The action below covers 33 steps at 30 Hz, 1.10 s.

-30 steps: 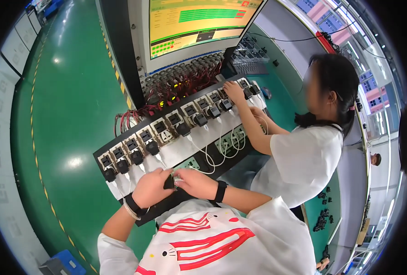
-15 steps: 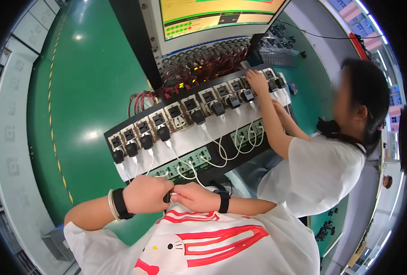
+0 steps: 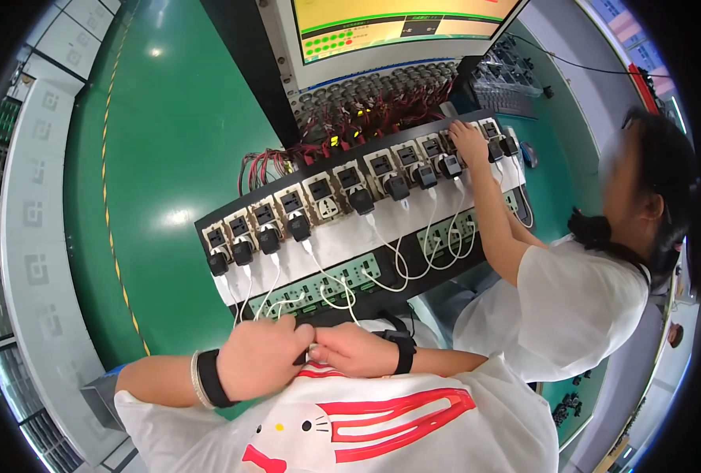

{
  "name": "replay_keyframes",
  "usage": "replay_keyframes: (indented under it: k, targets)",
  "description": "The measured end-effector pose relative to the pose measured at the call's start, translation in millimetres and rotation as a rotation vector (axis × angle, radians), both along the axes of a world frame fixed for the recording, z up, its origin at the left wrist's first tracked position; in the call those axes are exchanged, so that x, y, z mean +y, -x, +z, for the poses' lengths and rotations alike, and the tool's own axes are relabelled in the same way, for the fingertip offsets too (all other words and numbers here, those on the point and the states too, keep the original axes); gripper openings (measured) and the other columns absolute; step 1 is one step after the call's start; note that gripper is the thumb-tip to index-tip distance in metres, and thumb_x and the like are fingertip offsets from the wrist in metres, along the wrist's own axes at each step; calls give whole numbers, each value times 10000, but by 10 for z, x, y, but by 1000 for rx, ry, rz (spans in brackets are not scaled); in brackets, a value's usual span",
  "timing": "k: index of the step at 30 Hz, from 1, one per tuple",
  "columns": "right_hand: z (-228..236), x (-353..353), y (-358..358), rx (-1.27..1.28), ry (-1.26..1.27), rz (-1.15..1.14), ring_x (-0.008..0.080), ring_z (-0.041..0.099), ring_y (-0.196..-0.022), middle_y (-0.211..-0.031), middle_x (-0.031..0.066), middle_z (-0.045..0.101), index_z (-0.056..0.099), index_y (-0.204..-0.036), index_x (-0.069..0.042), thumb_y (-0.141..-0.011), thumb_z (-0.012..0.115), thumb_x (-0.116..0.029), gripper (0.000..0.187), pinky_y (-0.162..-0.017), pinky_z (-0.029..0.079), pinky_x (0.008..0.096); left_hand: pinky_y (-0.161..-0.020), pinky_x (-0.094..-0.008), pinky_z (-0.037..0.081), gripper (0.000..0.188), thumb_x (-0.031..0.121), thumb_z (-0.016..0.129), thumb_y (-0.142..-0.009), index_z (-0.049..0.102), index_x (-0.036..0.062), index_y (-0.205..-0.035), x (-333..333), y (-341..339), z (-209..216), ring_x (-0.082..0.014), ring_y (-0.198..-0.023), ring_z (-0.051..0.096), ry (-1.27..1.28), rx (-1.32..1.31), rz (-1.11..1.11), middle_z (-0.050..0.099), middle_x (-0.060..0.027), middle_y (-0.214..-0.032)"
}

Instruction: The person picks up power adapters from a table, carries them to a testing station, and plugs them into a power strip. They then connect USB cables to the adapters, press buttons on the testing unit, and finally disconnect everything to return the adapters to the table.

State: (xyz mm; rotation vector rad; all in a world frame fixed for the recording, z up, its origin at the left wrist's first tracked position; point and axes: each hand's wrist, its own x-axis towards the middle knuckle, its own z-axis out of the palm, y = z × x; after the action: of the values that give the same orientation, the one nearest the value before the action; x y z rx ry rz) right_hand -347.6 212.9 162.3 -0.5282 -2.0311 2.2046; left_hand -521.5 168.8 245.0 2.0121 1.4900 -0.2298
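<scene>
Close in front of my chest, my left hand and my right hand meet with their fingers closed. A small black piece shows between them, mostly hidden by the fingers; its kind cannot be made out. Just beyond my hands stands a test bench with a row of wall-type sockets. Several black power adapters are plugged into it. White cables run from them down to green circuit boards along the bench's near side.
At the right, a co-worker in a white shirt has a hand on the far-right sockets. A monitor stands over red wiring behind the bench. A keyboard and a mouse lie at the back right.
The view has shifted, so the bench appears farther right. My hands stay together around the small black piece. The co-worker's hand remains at the same end of the socket row.
</scene>
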Motion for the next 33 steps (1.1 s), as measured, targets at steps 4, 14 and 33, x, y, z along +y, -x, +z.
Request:
replay_keyframes:
  k: [4, 14, 33]
  targets:
    - [-249, -69, -200, 171, -193, -337, 294, 604, -748, -763, 138, 606, 548, -874, 8, -914, 481, -134, 162, -667, 461, 344, -556, -386, 474, 199, 238, 662, -699, 590, 78, -791, 125, 399, 247, -290, -643, 597, 89, -60, -52, 582, -116, -707]
    - [-1434, 427, -309, -402, -731, -364, 393, 568, -748, -747, 221, 585, 587, -791, 10, -874, 481, -178, 231, -694, 444, 458, -792, -418, 462, 360, 155, 648, -717, 533, 65, -1047, 743, 330, -1405, -341, -888, 556, -224, -286, 253, 562, -161, -945]
    - [-1798, 795, 832, -346, 427, -464, 241, 548, -713, -774, 96, 585, 555, -1014, 19, -903, 485, -188, 245, -663, 446, 348, -756, -364, 414, 158, 117, 567, -729, 585, 141, -884, 940, 591, -1942, -259, -888, 533, -606, -29, -53, 522, -82, -861]
